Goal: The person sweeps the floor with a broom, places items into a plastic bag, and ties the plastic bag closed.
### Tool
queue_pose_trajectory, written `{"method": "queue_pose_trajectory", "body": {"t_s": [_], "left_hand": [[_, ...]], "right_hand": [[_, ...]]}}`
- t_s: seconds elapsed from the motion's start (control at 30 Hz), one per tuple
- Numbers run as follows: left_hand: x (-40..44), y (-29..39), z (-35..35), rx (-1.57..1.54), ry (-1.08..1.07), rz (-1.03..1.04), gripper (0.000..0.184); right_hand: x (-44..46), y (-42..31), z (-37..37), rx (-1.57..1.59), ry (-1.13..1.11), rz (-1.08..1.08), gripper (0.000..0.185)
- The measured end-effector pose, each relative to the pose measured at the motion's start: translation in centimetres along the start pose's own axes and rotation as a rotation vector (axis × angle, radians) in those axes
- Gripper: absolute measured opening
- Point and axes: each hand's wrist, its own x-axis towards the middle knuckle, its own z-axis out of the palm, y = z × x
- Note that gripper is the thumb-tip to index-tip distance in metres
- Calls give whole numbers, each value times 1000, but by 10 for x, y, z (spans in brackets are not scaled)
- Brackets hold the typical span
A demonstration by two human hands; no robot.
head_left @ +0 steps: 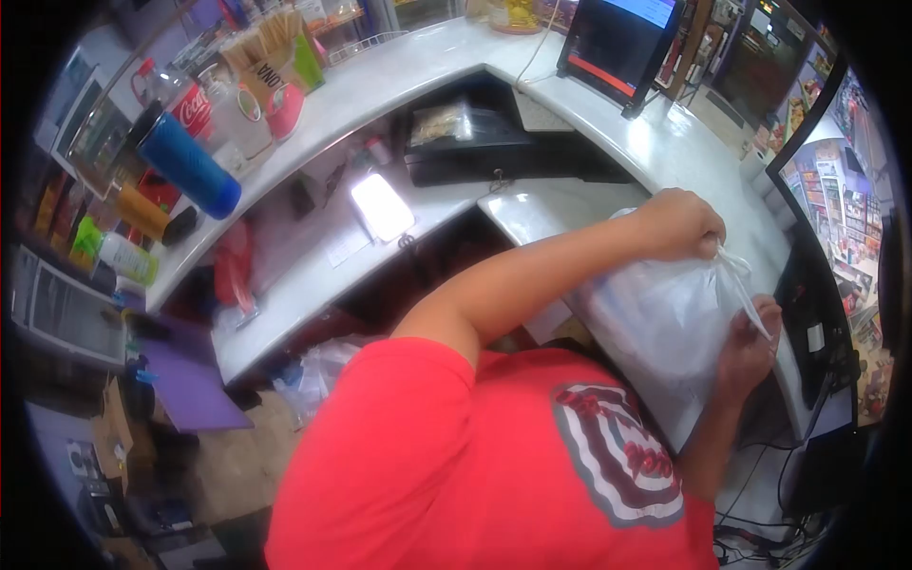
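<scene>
A white, translucent plastic bag (655, 323) with contents I cannot make out rests on the lower counter in front of me, to the right. My left hand (676, 225) is closed on the gathered top of the bag, at its upper edge. Lower and further right, my right hand (750, 342) has its fingers closed round a twisted handle of the same bag. The handle is stretched between both hands.
A raised white counter (418, 71) curves round the front, bearing a tablet (617, 47), a blue tumbler (190, 161) and a Coca-Cola bottle (180, 100). A lit phone (382, 206) lies on the lower shelf. Cables (760, 532) hang at the lower right.
</scene>
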Motion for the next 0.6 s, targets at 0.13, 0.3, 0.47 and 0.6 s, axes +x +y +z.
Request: {"method": "queue_pose_trajectory", "body": {"t_s": [0.13, 0.3, 0.47, 0.6], "left_hand": [[-1, 3, 1, 93, 14, -14, 15], [-3, 6, 19, 140, -20, -16, 13], [1, 2, 25, 172, 36, 2, 14], [0, 10, 27, 139, -13, 0, 15]], "right_hand": [[-46, -24, 5, -584, -70, -146, 11], [-73, -45, -26, -345, -405, -118, 13], [-55, -45, -43, -725, -507, -437, 27], [-34, -81, 3, -895, -450, -560, 89]]}}
